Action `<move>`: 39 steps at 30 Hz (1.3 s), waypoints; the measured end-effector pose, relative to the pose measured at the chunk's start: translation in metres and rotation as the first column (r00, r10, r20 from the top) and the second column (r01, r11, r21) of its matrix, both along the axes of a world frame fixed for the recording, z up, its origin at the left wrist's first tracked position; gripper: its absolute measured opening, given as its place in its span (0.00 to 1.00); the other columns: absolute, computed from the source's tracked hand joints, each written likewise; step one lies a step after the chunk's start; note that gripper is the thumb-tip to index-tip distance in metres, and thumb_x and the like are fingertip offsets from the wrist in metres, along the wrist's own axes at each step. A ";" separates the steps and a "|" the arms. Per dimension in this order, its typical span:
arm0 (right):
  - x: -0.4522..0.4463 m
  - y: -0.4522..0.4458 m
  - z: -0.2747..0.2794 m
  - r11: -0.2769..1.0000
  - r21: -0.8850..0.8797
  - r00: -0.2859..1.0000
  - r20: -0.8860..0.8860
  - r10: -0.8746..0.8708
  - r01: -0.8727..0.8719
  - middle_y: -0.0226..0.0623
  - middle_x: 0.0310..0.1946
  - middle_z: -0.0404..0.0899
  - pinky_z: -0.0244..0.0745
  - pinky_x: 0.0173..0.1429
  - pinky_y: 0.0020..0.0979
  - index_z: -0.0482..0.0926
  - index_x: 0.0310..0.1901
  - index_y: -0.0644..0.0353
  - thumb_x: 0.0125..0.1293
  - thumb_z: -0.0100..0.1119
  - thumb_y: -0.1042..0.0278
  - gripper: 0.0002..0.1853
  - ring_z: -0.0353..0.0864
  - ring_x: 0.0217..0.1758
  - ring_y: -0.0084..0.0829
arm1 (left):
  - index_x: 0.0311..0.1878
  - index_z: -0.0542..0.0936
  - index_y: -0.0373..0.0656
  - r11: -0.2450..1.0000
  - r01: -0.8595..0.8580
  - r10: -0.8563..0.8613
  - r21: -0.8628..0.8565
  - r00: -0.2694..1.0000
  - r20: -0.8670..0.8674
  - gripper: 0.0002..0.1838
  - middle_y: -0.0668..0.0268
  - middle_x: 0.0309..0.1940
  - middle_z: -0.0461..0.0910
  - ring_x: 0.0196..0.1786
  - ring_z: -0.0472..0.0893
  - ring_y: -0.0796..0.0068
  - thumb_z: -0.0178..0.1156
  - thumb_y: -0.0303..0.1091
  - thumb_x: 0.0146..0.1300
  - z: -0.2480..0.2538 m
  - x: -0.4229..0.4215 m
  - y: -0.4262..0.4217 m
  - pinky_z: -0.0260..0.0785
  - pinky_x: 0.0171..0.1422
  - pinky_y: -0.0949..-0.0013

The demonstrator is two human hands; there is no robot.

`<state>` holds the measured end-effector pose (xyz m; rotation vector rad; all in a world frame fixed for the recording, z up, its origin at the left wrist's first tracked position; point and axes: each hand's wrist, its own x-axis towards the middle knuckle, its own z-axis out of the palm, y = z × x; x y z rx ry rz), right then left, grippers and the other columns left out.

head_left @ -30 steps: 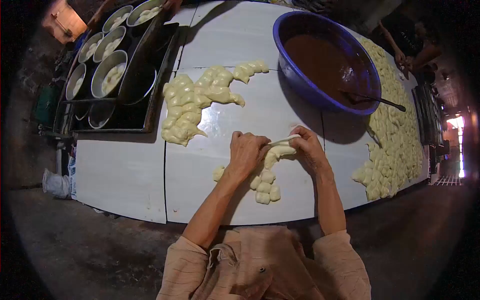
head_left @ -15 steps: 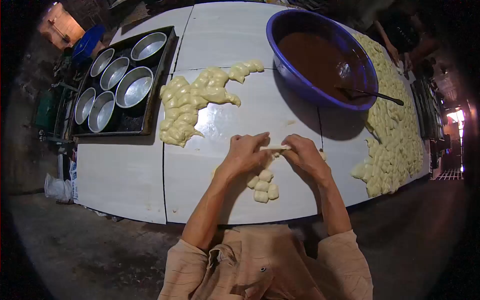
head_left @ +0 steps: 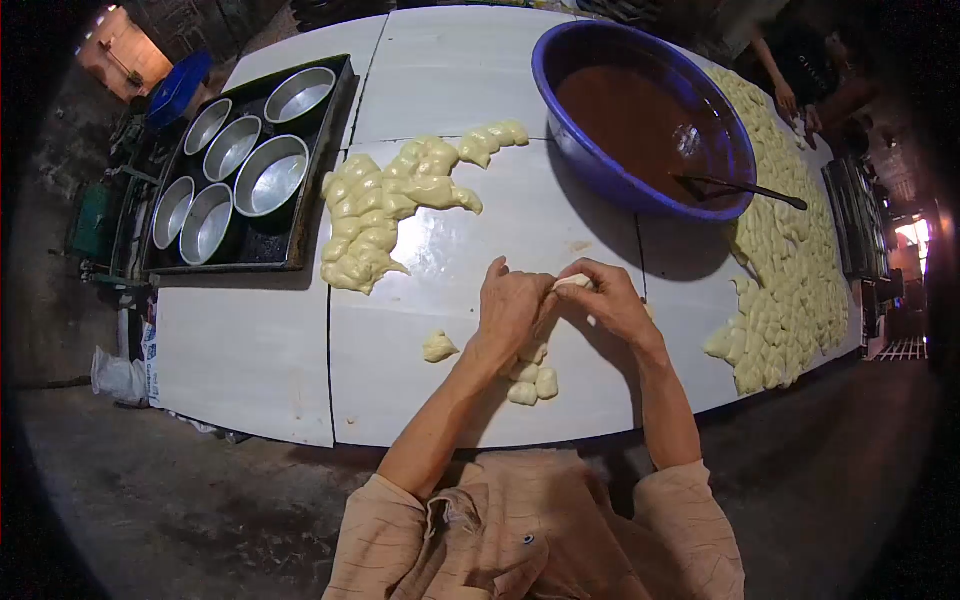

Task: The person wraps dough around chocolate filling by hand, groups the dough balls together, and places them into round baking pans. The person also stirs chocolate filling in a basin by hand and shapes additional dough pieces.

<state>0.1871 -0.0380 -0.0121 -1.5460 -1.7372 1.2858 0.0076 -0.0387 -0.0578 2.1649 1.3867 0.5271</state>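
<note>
Tabletop (head_left: 240, 350) | purple basin (head_left: 610, 178) beyond | right hand (head_left: 615, 302): grip pinching dough piece (head_left: 574, 282) | left hand (head_left: 515, 308): grip unclear, partly hiding dough balls (head_left: 546, 383)

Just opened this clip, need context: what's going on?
A person's left hand and right hand meet over a white table, a small piece of dough at the right fingertips. Small dough lumps lie just below, partly hidden by the left hand. A bigger dough mass sits left, near a tray of six metal tins. A purple bowl of brown liquid stands ahead, to the right.
</note>
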 end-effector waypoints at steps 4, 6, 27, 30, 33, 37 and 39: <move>0.001 -0.004 0.000 0.979 -0.187 0.926 -0.350 -0.143 0.081 0.30 0.24 0.79 0.70 0.32 0.22 0.83 0.36 0.62 0.57 0.69 0.69 0.08 0.76 0.28 0.17 | 0.46 0.84 0.50 0.997 0.067 -0.065 0.038 0.996 -0.058 0.10 0.66 0.35 0.86 0.43 0.85 0.63 0.62 0.37 0.62 0.000 -0.002 0.001 0.55 0.75 0.44; 0.006 -0.007 0.004 0.969 -0.234 0.840 -0.509 -0.190 0.077 0.30 0.25 0.78 0.70 0.29 0.22 0.82 0.34 0.61 0.54 0.69 0.71 0.08 0.76 0.26 0.19 | 0.47 0.82 0.50 0.978 -0.003 0.010 0.210 0.999 -0.031 0.11 0.69 0.46 0.85 0.56 0.81 0.63 0.61 0.35 0.61 -0.027 0.000 0.000 0.53 0.75 0.39; -0.003 -0.008 0.017 0.844 0.231 0.848 -0.360 -0.389 0.484 0.35 0.46 0.81 0.77 0.51 0.29 0.84 0.43 0.62 0.61 0.69 0.70 0.10 0.82 0.48 0.29 | 0.60 0.79 0.37 0.915 0.028 0.255 -0.402 0.732 0.632 0.22 0.56 0.48 0.85 0.52 0.83 0.69 0.65 0.39 0.68 0.053 0.007 0.025 0.74 0.56 0.68; -0.002 -0.005 0.022 0.816 0.360 0.883 -0.304 -0.357 0.453 0.32 0.43 0.81 0.76 0.52 0.29 0.82 0.43 0.62 0.60 0.70 0.72 0.11 0.80 0.47 0.26 | 0.71 0.68 0.36 0.989 -0.124 0.136 -0.075 0.616 0.776 0.33 0.49 0.62 0.77 0.66 0.76 0.58 0.62 0.45 0.69 0.060 0.033 0.028 0.69 0.67 0.61; -0.014 -0.008 0.046 0.908 -0.040 0.541 -0.792 -0.283 0.416 0.30 0.41 0.81 0.77 0.52 0.24 0.77 0.48 0.60 0.64 0.67 0.77 0.13 0.80 0.45 0.20 | 0.72 0.66 0.33 0.998 -0.011 -0.056 0.066 0.382 0.922 0.37 0.49 0.60 0.78 0.63 0.79 0.60 0.62 0.50 0.69 0.071 0.061 0.031 0.71 0.66 0.63; -0.001 0.011 0.059 0.929 -0.175 0.362 -0.885 -0.294 0.326 0.29 0.39 0.80 0.78 0.48 0.23 0.75 0.47 0.58 0.68 0.64 0.69 0.10 0.81 0.42 0.18 | 0.75 0.59 0.37 0.998 -0.008 -0.056 0.060 0.271 0.961 0.47 0.50 0.56 0.81 0.53 0.84 0.63 0.72 0.47 0.60 0.067 0.084 0.040 0.76 0.59 0.65; 0.008 0.032 0.060 0.906 -0.166 0.411 -0.848 -0.333 0.390 0.29 0.39 0.80 0.77 0.43 0.22 0.75 0.46 0.57 0.71 0.62 0.64 0.09 0.80 0.38 0.19 | 0.78 0.53 0.40 1.000 0.018 0.014 -0.021 0.319 0.948 0.51 0.49 0.55 0.81 0.50 0.85 0.66 0.74 0.41 0.59 0.070 0.084 0.046 0.79 0.55 0.67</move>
